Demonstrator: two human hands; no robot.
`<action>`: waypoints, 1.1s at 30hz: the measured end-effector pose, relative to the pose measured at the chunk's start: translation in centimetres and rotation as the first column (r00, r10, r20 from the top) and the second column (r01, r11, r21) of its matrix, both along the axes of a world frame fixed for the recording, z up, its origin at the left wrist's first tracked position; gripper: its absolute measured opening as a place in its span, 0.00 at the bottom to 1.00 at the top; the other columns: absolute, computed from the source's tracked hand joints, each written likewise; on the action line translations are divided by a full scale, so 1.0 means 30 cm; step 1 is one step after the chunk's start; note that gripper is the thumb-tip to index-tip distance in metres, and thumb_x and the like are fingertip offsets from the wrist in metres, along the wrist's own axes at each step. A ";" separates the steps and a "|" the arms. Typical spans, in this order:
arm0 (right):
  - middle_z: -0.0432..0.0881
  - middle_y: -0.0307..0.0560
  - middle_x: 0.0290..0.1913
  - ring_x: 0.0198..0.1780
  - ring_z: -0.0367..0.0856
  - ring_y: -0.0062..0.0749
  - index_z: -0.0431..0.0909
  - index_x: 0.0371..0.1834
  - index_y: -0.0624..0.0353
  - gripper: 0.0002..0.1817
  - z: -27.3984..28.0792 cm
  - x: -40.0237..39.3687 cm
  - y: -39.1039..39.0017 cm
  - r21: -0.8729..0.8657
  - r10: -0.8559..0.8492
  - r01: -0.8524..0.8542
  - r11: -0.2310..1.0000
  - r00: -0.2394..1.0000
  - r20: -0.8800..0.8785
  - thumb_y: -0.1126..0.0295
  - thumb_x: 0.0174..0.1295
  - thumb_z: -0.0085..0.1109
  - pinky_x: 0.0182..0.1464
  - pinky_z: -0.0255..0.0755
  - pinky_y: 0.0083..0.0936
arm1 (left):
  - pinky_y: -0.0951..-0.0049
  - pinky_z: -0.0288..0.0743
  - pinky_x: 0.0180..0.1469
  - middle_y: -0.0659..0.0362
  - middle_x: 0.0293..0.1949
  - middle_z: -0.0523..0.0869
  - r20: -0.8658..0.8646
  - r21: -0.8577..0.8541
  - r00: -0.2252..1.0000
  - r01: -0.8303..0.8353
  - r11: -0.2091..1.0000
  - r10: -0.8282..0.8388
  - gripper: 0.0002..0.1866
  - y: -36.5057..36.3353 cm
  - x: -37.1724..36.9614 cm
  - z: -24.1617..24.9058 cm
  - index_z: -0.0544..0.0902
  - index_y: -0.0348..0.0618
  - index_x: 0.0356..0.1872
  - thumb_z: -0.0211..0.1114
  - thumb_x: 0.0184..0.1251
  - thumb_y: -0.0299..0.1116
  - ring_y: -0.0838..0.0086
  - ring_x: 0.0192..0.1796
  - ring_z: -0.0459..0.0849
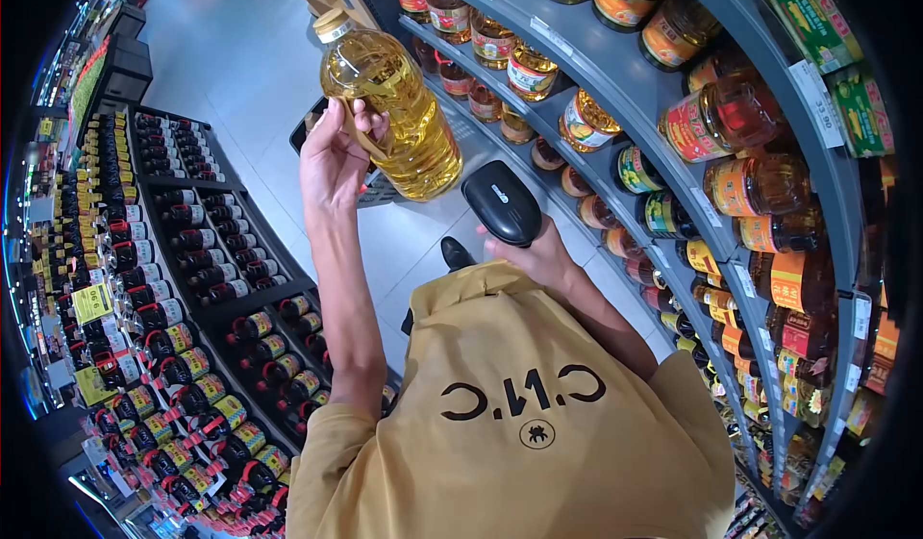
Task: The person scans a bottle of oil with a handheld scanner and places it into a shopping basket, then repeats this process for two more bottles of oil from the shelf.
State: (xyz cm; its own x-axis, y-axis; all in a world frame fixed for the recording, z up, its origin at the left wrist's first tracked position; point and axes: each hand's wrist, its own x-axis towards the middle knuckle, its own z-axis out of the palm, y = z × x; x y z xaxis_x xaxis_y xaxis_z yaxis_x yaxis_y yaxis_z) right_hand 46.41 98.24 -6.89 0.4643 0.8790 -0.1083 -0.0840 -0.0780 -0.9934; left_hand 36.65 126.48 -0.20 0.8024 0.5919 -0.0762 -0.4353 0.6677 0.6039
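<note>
My left hand (336, 150) is raised and closed around the handle of a large clear bottle of yellow cooking oil (418, 140). The bottle has a pale yellow cap and leans with its top to the left. Lower and to the right, my right hand (543, 255) grips a smooth, rounded black case (502, 202) with a small light logo; the case hides most of its fingers. Behind the bottle, a dark basket (382, 190) shows only in part.
Curved grey shelves (615, 63) with several rows of oil bottles and price tags run along the right. On the left stands a dark display rack (207, 188) of bottles with red and dark caps. Light floor tiles (221, 44) lie between them.
</note>
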 end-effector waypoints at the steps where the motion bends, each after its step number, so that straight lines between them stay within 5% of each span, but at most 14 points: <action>1: 0.89 0.42 0.44 0.42 0.83 0.18 0.84 0.51 0.63 0.15 0.004 0.002 0.001 -0.007 0.003 -0.003 1.000 1.000 0.001 0.75 0.60 0.68 0.46 0.78 0.21 | 0.56 0.74 0.65 0.52 0.32 0.82 0.000 -0.006 1.000 0.001 1.000 -0.001 0.14 0.001 -0.001 -0.002 0.79 0.32 0.43 0.57 0.79 0.37 0.62 0.41 0.81; 7: 0.89 0.40 0.42 0.39 0.82 0.16 0.85 0.49 0.63 0.14 0.012 0.004 0.006 -0.022 -0.002 0.001 1.000 1.000 -0.026 0.73 0.60 0.70 0.42 0.77 0.20 | 0.56 0.74 0.65 0.52 0.29 0.82 -0.018 -0.025 1.000 -0.002 1.000 0.001 0.17 0.024 -0.018 -0.017 0.81 0.30 0.42 0.57 0.79 0.38 0.60 0.42 0.82; 10: 0.89 0.39 0.40 0.35 0.81 0.15 0.85 0.48 0.62 0.13 0.018 0.005 0.009 -0.046 0.010 -0.012 0.999 0.999 -0.053 0.72 0.60 0.70 0.39 0.76 0.19 | 0.57 0.75 0.62 0.54 0.39 0.86 -0.003 0.011 1.000 0.013 1.000 -0.013 0.12 0.029 -0.027 -0.031 0.79 0.34 0.50 0.57 0.79 0.34 0.67 0.41 0.85; 13: 0.88 0.38 0.39 0.32 0.79 0.13 0.86 0.47 0.62 0.12 -0.007 -0.004 0.017 0.042 -0.023 0.023 0.999 1.000 -0.010 0.72 0.60 0.70 0.35 0.74 0.17 | 0.57 0.75 0.62 0.55 0.38 0.86 0.009 0.033 1.000 0.025 0.999 -0.026 0.12 0.036 -0.029 -0.046 0.79 0.34 0.49 0.57 0.79 0.35 0.68 0.41 0.85; 16: 0.88 0.38 0.39 0.31 0.78 0.12 0.86 0.47 0.62 0.12 0.014 -0.001 0.012 -0.014 -0.011 0.010 1.000 0.998 -0.063 0.72 0.61 0.70 0.34 0.74 0.17 | 0.57 0.74 0.64 0.51 0.31 0.84 -0.009 -0.037 1.000 -0.013 0.999 0.012 0.16 0.023 -0.031 -0.038 0.82 0.29 0.42 0.57 0.79 0.37 0.60 0.41 0.83; 33: 0.88 0.38 0.39 0.32 0.79 0.13 0.85 0.48 0.62 0.13 0.008 0.024 -0.024 -0.017 0.017 -0.018 1.000 0.998 -0.062 0.71 0.61 0.70 0.35 0.74 0.17 | 0.54 0.74 0.63 0.53 0.35 0.86 0.004 -0.008 1.000 0.009 1.000 -0.009 0.12 0.005 -0.025 -0.066 0.80 0.35 0.48 0.58 0.78 0.35 0.61 0.42 0.83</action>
